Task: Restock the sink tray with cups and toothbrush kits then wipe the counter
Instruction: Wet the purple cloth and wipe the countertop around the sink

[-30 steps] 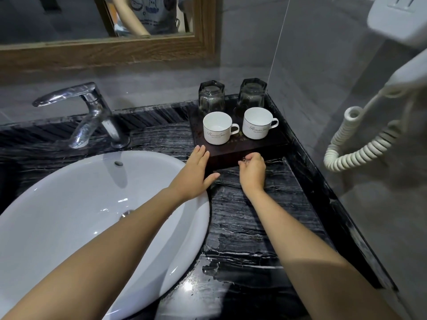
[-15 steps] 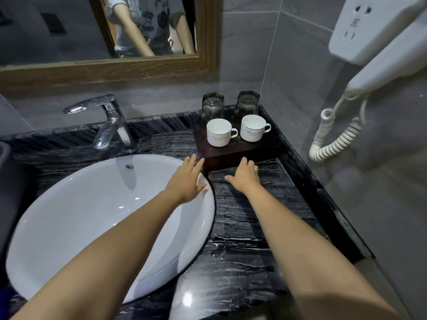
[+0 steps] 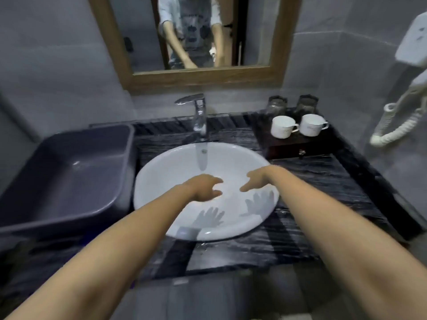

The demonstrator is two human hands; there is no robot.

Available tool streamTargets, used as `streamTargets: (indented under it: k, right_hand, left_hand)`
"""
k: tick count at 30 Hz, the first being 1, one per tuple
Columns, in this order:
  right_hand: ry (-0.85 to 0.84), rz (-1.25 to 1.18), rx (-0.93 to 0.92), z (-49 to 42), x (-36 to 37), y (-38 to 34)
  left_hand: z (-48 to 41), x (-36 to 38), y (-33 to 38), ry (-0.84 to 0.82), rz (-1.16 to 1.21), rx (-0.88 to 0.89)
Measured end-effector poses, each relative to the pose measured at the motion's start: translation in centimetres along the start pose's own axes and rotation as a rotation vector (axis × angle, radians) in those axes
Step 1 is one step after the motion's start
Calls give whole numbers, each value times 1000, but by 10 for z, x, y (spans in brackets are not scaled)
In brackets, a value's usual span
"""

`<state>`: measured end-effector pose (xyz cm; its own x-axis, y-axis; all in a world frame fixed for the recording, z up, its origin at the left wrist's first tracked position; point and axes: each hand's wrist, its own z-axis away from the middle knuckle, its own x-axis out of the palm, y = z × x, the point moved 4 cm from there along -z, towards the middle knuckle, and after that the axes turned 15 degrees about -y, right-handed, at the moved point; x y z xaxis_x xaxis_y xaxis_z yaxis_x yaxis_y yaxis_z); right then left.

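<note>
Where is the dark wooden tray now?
Head view, far right: the dark wooden tray sits at the back corner of the black stone counter, right of the white round basin.

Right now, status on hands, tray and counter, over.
Left hand, right hand open, empty, above basin. Tray holds two white cups, two glasses; no toothbrush kits seen. Nothing blocks tray.

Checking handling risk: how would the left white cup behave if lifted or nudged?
The cup looks like glazed ceramic: probably rigid, breakable, somewhat slick. Squat and upright on the tray, it would likely slide rather than tip. A rightward push may hit the other cup.
</note>
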<state>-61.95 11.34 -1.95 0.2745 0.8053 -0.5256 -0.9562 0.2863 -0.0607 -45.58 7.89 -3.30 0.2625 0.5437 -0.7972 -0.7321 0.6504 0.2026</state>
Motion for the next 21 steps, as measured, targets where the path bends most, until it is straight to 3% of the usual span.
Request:
streamTargets:
  k: [3, 7, 11, 14, 18, 21]
  right_hand:
    - [-70, 102, -11, 12, 12, -50]
    - [-197, 101, -89, 16, 31, -118]
    - [-289, 187, -191, 24, 51, -203]
    - [-300, 282, -276, 32, 68, -257]
    - [-300, 309, -433, 28, 93, -306]
    - [-133, 368, -545, 16, 114, -325]
  left_hand:
    - [53, 14, -30, 43, 106, 0]
    - [119, 46, -73, -38, 177, -56]
    - [190, 82, -127, -31, 264, -178]
    - [231, 106, -165, 19, 320, -303]
    - [262, 141, -202, 209, 391, -457]
    - [260, 169, -212, 264, 432, -487]
